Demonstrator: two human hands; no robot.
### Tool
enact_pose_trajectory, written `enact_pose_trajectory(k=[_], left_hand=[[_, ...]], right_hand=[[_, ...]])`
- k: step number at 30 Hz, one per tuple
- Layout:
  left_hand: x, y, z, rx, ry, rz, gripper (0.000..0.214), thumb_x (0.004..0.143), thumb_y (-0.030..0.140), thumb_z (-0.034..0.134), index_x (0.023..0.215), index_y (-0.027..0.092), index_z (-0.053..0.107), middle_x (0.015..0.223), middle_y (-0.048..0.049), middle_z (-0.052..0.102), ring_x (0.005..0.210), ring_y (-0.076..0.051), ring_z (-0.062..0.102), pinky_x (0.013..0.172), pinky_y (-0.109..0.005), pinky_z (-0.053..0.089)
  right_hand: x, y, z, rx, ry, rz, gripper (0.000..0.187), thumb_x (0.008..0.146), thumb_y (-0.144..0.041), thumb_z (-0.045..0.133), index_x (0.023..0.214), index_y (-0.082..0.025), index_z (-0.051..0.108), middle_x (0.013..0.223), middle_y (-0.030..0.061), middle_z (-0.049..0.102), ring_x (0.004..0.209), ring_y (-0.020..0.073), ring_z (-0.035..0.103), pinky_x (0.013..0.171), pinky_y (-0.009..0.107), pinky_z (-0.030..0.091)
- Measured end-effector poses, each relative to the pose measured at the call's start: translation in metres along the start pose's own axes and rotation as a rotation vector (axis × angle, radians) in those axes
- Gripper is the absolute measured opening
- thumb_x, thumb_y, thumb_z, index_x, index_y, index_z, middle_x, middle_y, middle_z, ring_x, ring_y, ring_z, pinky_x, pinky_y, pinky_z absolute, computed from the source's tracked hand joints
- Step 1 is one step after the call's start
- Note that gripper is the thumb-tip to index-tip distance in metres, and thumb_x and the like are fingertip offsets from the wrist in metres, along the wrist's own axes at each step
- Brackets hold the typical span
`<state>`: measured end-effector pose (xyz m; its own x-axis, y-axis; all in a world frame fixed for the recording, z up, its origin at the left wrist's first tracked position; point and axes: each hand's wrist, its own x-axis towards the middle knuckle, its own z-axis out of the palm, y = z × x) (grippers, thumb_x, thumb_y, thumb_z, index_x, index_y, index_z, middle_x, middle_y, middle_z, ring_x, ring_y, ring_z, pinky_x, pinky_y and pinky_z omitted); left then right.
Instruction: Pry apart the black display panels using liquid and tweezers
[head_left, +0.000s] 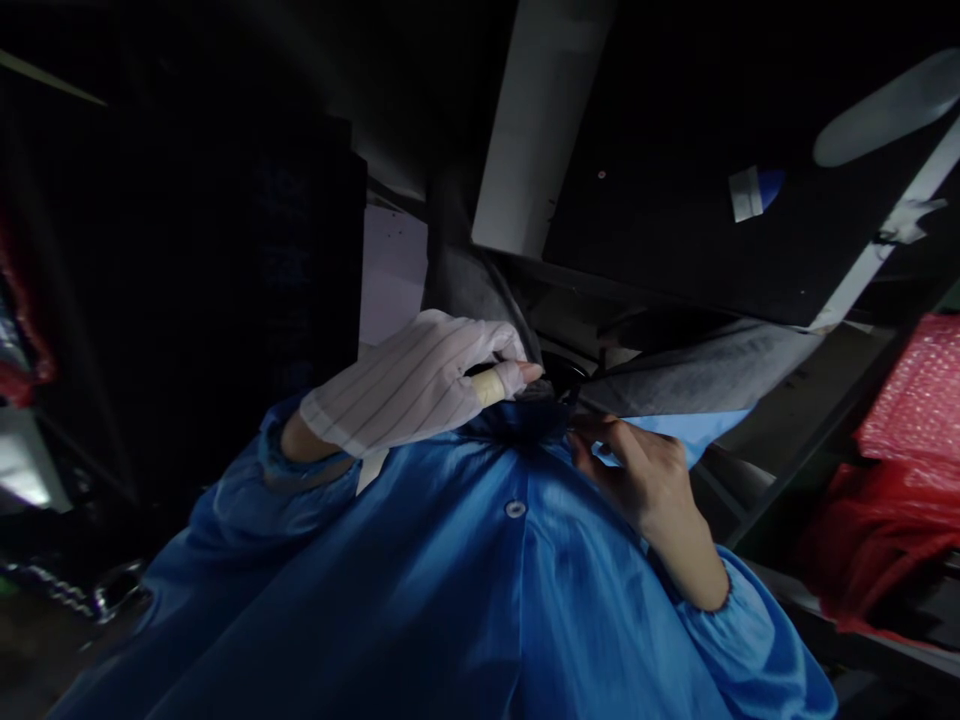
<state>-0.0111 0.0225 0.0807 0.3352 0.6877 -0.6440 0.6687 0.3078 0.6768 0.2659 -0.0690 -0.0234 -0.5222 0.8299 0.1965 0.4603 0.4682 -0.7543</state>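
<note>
My left hand (420,385), in a white striped glove with cut fingertips and tape on one finger, is closed around the edge of a dark grey sheet (480,290) close to my chest. My bare right hand (645,480) pinches the lower edge of the same grey sheet (697,375), where a light blue film (694,428) shows beneath it. A small dark round part (559,372) sits between the two hands, mostly hidden. My blue coat (465,590) fills the lower part of the view.
A large black panel (675,200) with a white strip (532,120) and a white-and-blue tape tag (754,190) lies ahead. Red bubble wrap (911,390) and red bags (870,540) sit on shelving at right. The left side is dark.
</note>
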Motion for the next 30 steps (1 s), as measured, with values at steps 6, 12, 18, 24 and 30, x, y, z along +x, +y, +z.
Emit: enact_pose_trajectory(k=[6,12,18,24,30], left_hand=[[0.001,-0.001,0.002,0.060,0.003,-0.046,0.030,0.104,0.045,0.061,0.091,0.022,0.074,0.071,0.0066,0.076,0.065,-0.015,0.067,0.122,-0.049,0.053],[0.003,-0.001,0.003,0.052,-0.026,-0.082,0.035,0.103,0.049,0.058,0.092,0.021,0.075,0.073,0.0033,0.075,0.065,-0.016,0.068,0.074,-0.033,0.053],[0.004,-0.002,0.002,0.049,-0.034,-0.083,0.033,0.104,0.047,0.059,0.094,0.021,0.078,0.072,0.0035,0.075,0.065,-0.015,0.068,0.070,-0.031,0.050],[0.006,-0.006,0.000,0.067,0.005,-0.035,0.030,0.104,0.042,0.061,0.089,0.020,0.075,0.071,0.0037,0.070,0.064,-0.013,0.062,0.076,-0.029,0.054],[0.013,-0.014,-0.008,-0.011,0.017,-0.099,0.030,0.108,0.044,0.070,0.093,0.019,0.078,0.078,0.0030,0.068,0.074,-0.012,0.063,0.084,-0.026,0.061]], right_hand=[[-0.002,0.001,0.002,-0.004,0.017,0.005,0.017,0.124,-0.022,0.065,0.107,-0.023,0.069,0.082,-0.0009,0.080,0.059,0.0134,0.072,0.059,0.027,0.048],[0.000,0.002,0.001,-0.029,-0.003,-0.006,0.022,0.126,-0.025,0.063,0.105,-0.023,0.069,0.078,-0.0012,0.079,0.058,0.0132,0.072,0.058,0.026,0.050],[0.001,0.002,0.004,0.006,0.022,0.027,0.021,0.124,-0.023,0.065,0.104,-0.024,0.069,0.076,-0.0019,0.079,0.056,0.0136,0.070,0.056,0.027,0.048],[0.001,0.006,0.000,0.045,-0.031,0.030,0.012,0.121,-0.020,0.069,0.110,-0.023,0.072,0.083,-0.0006,0.084,0.061,0.0145,0.076,0.058,0.026,0.052],[0.010,0.007,0.002,0.077,-0.024,0.082,0.011,0.121,-0.023,0.072,0.110,-0.024,0.074,0.090,0.0008,0.087,0.062,0.0141,0.076,0.060,0.024,0.056]])
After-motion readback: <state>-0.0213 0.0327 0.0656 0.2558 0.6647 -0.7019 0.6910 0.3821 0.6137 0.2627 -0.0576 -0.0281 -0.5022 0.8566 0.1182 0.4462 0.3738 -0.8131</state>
